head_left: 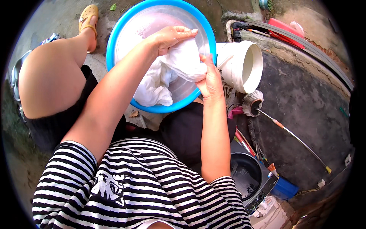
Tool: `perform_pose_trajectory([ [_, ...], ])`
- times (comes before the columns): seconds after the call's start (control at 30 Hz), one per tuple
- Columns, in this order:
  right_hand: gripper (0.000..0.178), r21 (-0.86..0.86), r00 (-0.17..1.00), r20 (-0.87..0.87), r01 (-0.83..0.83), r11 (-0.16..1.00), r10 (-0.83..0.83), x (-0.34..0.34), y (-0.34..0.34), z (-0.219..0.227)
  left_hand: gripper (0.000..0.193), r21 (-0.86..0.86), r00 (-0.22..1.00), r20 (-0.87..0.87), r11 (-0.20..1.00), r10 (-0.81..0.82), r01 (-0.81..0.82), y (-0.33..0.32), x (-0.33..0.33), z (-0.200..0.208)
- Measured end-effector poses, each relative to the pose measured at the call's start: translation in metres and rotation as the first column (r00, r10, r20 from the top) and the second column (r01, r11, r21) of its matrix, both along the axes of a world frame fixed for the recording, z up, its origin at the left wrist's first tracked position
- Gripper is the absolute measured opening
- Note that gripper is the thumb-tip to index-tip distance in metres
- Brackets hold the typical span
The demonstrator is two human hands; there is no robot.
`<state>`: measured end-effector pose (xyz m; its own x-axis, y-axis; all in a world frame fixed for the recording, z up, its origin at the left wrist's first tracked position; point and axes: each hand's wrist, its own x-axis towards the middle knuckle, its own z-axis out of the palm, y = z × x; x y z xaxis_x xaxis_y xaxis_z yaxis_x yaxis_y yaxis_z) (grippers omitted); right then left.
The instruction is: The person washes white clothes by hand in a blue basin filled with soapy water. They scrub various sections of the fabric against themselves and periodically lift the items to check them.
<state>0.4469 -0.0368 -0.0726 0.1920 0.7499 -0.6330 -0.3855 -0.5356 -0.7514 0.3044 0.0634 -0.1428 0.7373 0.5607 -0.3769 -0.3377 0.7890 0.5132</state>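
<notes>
A white wet cloth (183, 61) is stretched between my two hands above a wide basin with a blue rim (111, 49). My left hand (169, 39) is closed on the cloth's upper part, its thumb and fingers pointing right. On the right side of the basin, my right hand (211, 81) pinches the cloth's other end, thumb up. The rest of the cloth hangs down and lies bunched in the lower part of the basin. Pale, foamy water (154, 23) shows at the far side of the basin.
Right of the basin is a white bucket (227, 65), its mouth facing right. A long-handled round brush (253, 104) leans on the dark wall. Lower right are a black pan-like vessel (246, 173) and a blue container (285, 188). My yellow clog (89, 17) stands upper left.
</notes>
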Motion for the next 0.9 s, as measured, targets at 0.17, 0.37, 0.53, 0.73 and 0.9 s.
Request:
perform_pose_trajectory([
  [0.17, 0.020, 0.028, 0.989, -0.003, -0.150, 0.988, 0.150, 0.006, -0.008, 0.004, 0.026, 0.269, 0.978, -0.132, 0.955, 0.163, -0.123, -0.010, 0.007, 0.006],
  [0.37, 0.021, 0.343, 0.993, 0.011, 0.109, 0.933, -0.120, 0.013, -0.013, 0.003, 0.040, 0.507, 0.791, -0.302, 0.792, 0.532, -0.339, -0.030, 0.010, 0.015],
  [0.53, 0.012, 0.434, 0.979, 0.141, 0.072, 0.898, -0.146, -0.002, -0.020, 0.004, 0.030, 0.370, 0.949, -0.283, 0.929, 0.141, -0.027, -0.077, 0.021, 0.038],
  [0.73, 0.009, 0.405, 0.792, 0.480, 0.182, 0.896, -0.378, 0.004, -0.026, 0.034, 0.023, 0.287, 0.972, -0.192, 0.955, 0.136, -0.076, -0.052, -0.006, 0.017],
  [0.9, 0.014, 0.492, 0.601, 0.674, 0.069, 0.868, -0.430, 0.013, -0.030, 0.037, 0.025, 0.408, 0.958, -0.261, 0.913, 0.117, 0.000, -0.044, -0.024, 0.038],
])
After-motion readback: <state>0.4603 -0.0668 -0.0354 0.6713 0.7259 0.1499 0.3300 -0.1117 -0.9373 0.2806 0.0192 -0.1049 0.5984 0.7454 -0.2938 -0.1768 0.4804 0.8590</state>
